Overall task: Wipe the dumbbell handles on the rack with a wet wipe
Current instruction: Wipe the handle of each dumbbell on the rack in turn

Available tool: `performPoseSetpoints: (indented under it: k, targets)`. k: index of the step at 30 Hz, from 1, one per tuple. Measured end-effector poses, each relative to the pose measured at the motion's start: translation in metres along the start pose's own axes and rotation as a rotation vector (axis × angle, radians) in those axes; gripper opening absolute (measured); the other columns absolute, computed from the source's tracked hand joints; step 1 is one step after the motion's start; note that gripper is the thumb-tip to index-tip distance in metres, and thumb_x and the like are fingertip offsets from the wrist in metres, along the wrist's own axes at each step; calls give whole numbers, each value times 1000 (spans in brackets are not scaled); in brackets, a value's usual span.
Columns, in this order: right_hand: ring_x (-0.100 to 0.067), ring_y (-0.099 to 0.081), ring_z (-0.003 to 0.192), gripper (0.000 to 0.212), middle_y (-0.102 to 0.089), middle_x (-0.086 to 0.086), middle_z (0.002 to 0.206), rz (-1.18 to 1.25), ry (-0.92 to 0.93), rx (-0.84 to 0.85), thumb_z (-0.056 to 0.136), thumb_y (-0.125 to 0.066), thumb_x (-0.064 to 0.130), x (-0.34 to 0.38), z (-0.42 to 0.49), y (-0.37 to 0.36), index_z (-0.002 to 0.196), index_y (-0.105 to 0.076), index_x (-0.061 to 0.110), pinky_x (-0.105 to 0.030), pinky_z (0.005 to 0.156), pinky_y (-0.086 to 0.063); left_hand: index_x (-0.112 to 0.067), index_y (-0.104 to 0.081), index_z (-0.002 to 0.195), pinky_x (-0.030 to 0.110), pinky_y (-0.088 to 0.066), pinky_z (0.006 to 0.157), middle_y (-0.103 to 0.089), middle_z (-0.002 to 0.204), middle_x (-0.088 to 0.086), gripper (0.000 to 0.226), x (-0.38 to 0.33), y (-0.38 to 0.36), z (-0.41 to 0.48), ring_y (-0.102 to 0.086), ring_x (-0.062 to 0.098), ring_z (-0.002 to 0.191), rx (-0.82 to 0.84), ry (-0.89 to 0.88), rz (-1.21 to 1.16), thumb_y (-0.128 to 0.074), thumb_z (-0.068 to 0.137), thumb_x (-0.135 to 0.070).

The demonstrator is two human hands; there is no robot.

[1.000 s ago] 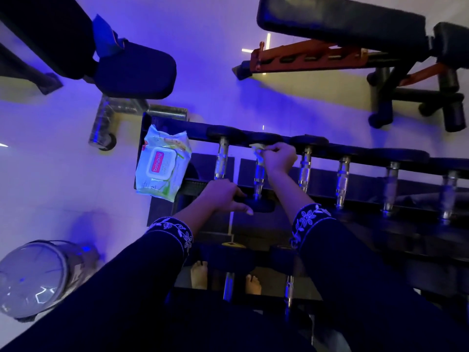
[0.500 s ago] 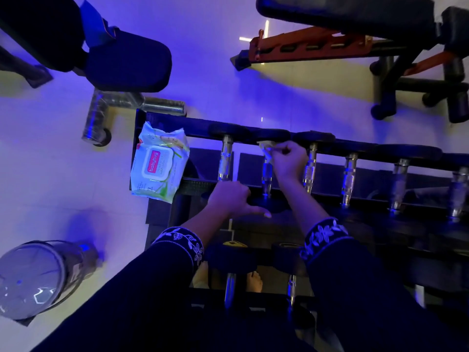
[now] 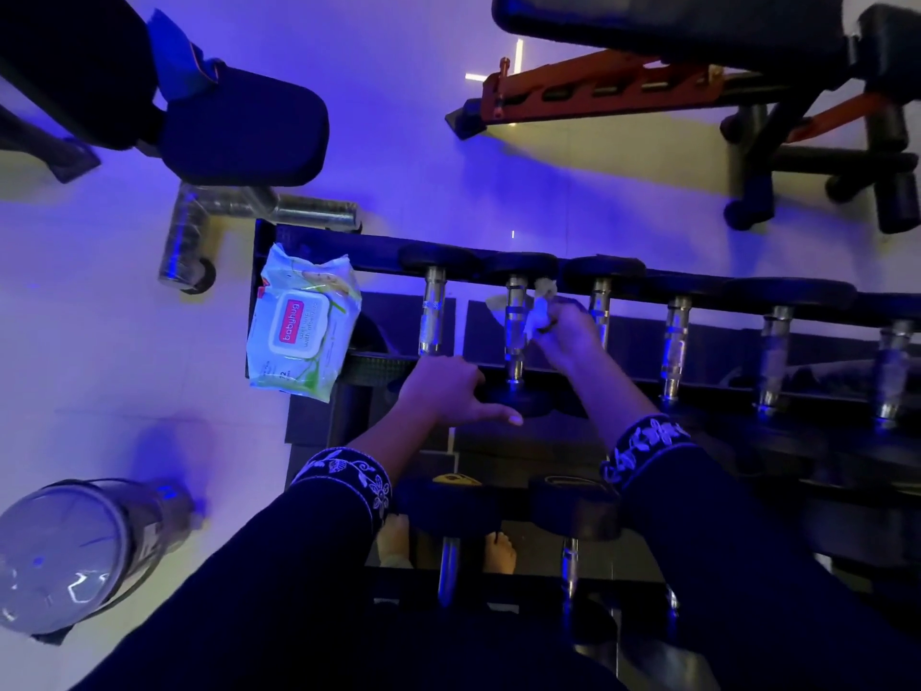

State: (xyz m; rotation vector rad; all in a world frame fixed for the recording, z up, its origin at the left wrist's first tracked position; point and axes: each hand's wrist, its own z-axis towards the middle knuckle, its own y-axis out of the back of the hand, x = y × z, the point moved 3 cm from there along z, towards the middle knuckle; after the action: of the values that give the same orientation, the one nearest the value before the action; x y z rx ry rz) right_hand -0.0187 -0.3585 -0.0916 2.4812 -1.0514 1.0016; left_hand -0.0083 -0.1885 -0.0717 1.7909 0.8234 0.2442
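right hand (image 3: 565, 336) with wet wipe (image 3: 542, 311) beside dumbbell handle (image 3: 515, 321), left hand (image 3: 443, 391) on rack (image 3: 379, 364)

Six top-row dumbbells (image 3: 431, 311), one wipes pack (image 3: 301, 324)

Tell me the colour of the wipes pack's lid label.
The label is pink-red; head view.

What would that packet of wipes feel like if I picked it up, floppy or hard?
Probably floppy: the wipes packet is a soft, crinkled pouch, so it should bend when lifted. Only its flat lid looks stiff. It likely won't roll, since it lies flat.
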Motion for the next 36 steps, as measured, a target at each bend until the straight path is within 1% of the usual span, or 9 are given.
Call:
performPoseSetpoints:
  k: [7,11,13,16,22,27,30,32,36]
  targets:
    - [-11,-49,34,32,-49,2,41,23,-231,256,92,-27,5,-22,-9,-2,73,-53,5,-17,38,-42,-16,-67,78,29,-37,59,-69,79,7,84,0,-4,2,-67,27,81,-31,-11,26,-39,65,-94]
    - [-13,-37,36,24,-38,0,44,23,-205,188,79,-31,6,-9,9,0,71,-54,8,-18,44,-45,-17,-69,81,29,-35,58,-69,79,7,85,2,-7,3,-67,26,81,-36,-22,45,-37,66,-94]
    - [-18,-48,44,30,-48,-4,53,-32,-168,99,84,-28,12,4,30,-6,79,-57,10,-23,52,-48,-17,-68,79,28,-36,58,-68,78,6,85,2,-8,3,-67,26,80,-39,-18,43,-36,66,-95]
    - [-27,-66,59,41,-68,-12,69,-41,-205,201,90,-24,20,-4,14,-6,91,-63,6,-34,65,-50,-17,-70,81,28,-35,59,-69,81,6,86,1,-8,3,-67,26,82,-49,-16,46,-36,66,-95]
    - [-24,-62,53,32,-63,-13,65,-12,-220,200,88,-26,7,-16,0,-2,78,-56,1,-31,58,-51,-17,-70,81,28,-34,58,-69,78,6,86,3,-8,3,-67,25,80,-55,-28,31,-37,66,-95]
    - [-23,-53,56,28,-53,-11,69,0,-91,74,89,-30,-1,4,8,-17,76,-54,6,-28,48,-49,-15,-63,71,29,-37,57,-66,72,6,83,3,-7,2,-66,27,75,-34,-19,0,-39,65,-94]
    - [-23,-58,65,8,-61,-11,83,-240,110,33,91,-55,12,-20,-19,-1,85,-52,18,-31,54,-49,-16,-60,69,28,-37,57,-66,73,6,80,4,-7,2,-66,26,75,-34,-11,-9,-40,65,-93]
    - [-22,-61,77,24,-65,-10,90,-522,237,-49,74,-75,18,-39,-39,18,79,-52,23,-34,67,-51,-16,-65,76,29,-36,58,-68,76,6,82,3,-6,2,-67,26,77,-36,-14,2,-40,65,-93]
    - [-16,-54,68,27,-61,-3,72,-638,411,-231,65,-82,14,-28,-43,7,71,-56,15,-26,58,-41,-18,-68,84,30,-35,58,-68,77,6,83,1,-5,2,-67,26,79,-32,-19,9,-39,65,-94]
